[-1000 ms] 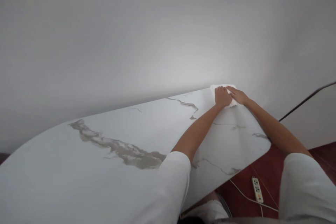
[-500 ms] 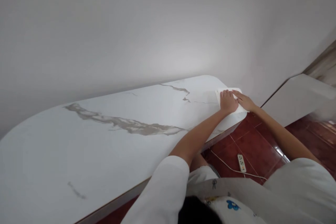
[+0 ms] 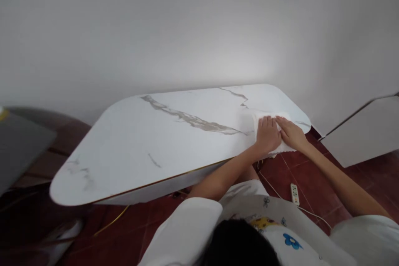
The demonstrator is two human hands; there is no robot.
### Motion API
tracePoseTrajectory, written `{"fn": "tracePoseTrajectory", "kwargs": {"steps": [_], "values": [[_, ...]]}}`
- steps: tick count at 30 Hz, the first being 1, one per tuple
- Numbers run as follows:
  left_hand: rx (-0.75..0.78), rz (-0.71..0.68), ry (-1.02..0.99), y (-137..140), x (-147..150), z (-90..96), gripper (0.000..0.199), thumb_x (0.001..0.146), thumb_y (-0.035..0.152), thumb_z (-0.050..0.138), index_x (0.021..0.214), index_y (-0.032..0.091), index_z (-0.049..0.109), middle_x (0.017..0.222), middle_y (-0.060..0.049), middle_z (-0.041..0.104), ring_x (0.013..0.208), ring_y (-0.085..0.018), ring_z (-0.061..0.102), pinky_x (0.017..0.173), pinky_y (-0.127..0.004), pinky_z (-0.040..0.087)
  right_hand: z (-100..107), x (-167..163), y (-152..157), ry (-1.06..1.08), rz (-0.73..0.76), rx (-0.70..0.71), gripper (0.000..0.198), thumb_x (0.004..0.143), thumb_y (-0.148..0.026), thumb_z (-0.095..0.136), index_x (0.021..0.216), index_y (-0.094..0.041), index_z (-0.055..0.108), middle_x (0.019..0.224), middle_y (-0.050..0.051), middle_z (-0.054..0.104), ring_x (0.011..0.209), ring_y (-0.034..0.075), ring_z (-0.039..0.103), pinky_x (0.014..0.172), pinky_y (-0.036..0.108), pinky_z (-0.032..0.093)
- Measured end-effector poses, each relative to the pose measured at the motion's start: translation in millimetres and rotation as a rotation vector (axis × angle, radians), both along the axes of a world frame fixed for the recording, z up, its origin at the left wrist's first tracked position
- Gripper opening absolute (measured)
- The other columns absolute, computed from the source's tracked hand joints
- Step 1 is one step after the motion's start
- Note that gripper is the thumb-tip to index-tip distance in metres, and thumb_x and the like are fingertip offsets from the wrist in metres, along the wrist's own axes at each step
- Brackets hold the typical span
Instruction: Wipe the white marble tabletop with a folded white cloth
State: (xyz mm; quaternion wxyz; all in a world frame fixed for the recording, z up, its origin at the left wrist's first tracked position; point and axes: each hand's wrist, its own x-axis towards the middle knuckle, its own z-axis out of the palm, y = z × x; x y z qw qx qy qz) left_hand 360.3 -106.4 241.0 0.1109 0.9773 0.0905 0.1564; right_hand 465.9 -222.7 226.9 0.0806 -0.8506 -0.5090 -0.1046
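A thin white cloth [image 3: 284, 146] lies on the right part of a white table [image 3: 124, 141] with a marble pattern. My left hand [image 3: 268, 134] rests palm down on the cloth, its fingers stretched forward and close together. Right beside it, my right hand [image 3: 292, 131] also lies flat on the cloth, fingertips pointing to the left hand. Both hands are open and press from above. The cloth reaches the table's near edge, and part of it is hidden beneath the hands.
A white wall [image 3: 199, 29] stands behind the table. On the red tiled floor [image 3: 311, 187] lies a power strip [image 3: 294, 194] with a pale cord. A yellow cable [image 3: 112, 221] runs below the table. Pale panels [image 3: 361, 133] stand at the right, a grey surface [image 3: 25, 145] at the left.
Both hands and the cloth have moved from the table's right end back along it, toward the near edge. The view has turned, showing the table's whole left end.
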Motion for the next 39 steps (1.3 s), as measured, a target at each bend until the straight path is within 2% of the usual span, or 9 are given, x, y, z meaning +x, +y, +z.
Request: {"fn": "tracePoseTrajectory", "kwargs": {"steps": [4,8,12,15,23,27,32,35,39], "values": [[0.021,0.054,0.037,39.0,-56.5,3.3,0.054,0.092,0.025,0.035,0.141,0.003,0.04,0.148,-0.018,0.041,0.14,-0.029,0.033,0.118,-0.044,0.019,-1.0,-56.0,45.8,0.012,0.052,0.063,0.058,0.089,-0.025,0.034,0.146,-0.016,0.038,0.148,0.009,0.043,0.138,0.028,0.038,0.112,0.048,0.035],[0.052,0.095,0.098,83.5,-115.4,6.1,0.053,0.09,0.023,0.036,0.142,0.01,0.041,0.148,-0.014,0.042,0.14,-0.025,0.034,0.118,-0.043,0.021,-6.5,-114.4,94.2,0.083,0.11,0.123,0.063,0.087,-0.026,0.038,0.148,-0.011,0.031,0.15,0.015,0.039,0.139,0.035,0.033,0.111,0.055,0.032],[0.077,0.162,0.142,125.8,-179.8,6.1,0.054,0.091,0.023,0.034,0.144,0.016,0.039,0.151,-0.01,0.039,0.141,-0.021,0.032,0.118,-0.042,0.022,-13.4,-173.0,142.5,0.202,0.242,0.214,0.071,0.088,-0.028,0.039,0.152,-0.011,0.015,0.153,0.016,0.033,0.141,0.04,0.026,0.111,0.065,0.023],[0.069,0.239,0.183,151.0,-228.7,7.6,0.055,0.091,0.025,0.031,0.146,0.017,0.037,0.152,-0.008,0.037,0.142,-0.019,0.03,0.118,-0.04,0.02,-13.4,-215.5,177.0,0.286,0.337,0.242,0.073,0.088,-0.029,0.039,0.152,-0.009,0.01,0.153,0.018,0.03,0.142,0.042,0.021,0.111,0.07,0.016],[0.054,0.531,0.245,207.0,-330.8,12.3,0.059,0.086,0.023,0.033,0.145,0.022,0.039,0.151,-0.003,0.04,0.139,-0.018,0.035,0.115,-0.041,0.026,12.3,-315.5,252.7,0.337,0.481,0.012,0.068,0.089,-0.034,0.036,0.148,-0.001,0.025,0.154,0.021,0.027,0.144,0.041,0.016,0.114,0.066,0.01],[0.032,0.677,0.178,229.3,-357.0,10.7,0.053,0.09,0.025,0.029,0.14,0.026,0.048,0.145,-0.001,0.048,0.136,-0.018,0.041,0.113,-0.041,0.028,21.3,-346.5,280.8,0.311,0.505,-0.039,0.065,0.09,-0.033,0.035,0.147,0.0,0.03,0.154,0.019,0.028,0.144,0.038,0.019,0.116,0.059,0.012],[0.029,0.757,0.107,257.2,-364.6,7.6,0.051,0.091,0.026,0.029,0.136,0.025,0.052,0.143,-0.001,0.05,0.135,-0.016,0.043,0.113,-0.038,0.029,19.7,-353.3,316.2,0.286,0.557,0.022,0.061,0.09,-0.032,0.037,0.142,0.001,0.037,0.151,0.022,0.035,0.141,0.039,0.027,0.115,0.055,0.02],[0.054,0.77,0.16,281.4,-361.4,7.3,0.051,0.091,0.025,0.029,0.137,0.022,0.05,0.145,-0.003,0.048,0.136,-0.016,0.041,0.112,-0.038,0.029,12.2,-348.5,343.4,0.314,0.582,0.092,0.058,0.09,-0.031,0.039,0.139,-0.001,0.041,0.148,0.022,0.04,0.139,0.039,0.031,0.113,0.057,0.023],[0.091,0.695,0.227,318.1,-355.4,4.6,0.051,0.092,0.023,0.027,0.139,0.019,0.047,0.149,-0.006,0.043,0.138,-0.016,0.036,0.113,-0.038,0.026,-1.3,-340.7,382.2,0.343,0.617,0.18,0.056,0.089,-0.031,0.043,0.138,-0.005,0.041,0.144,0.021,0.044,0.138,0.04,0.031,0.111,0.06,0.024]]}}
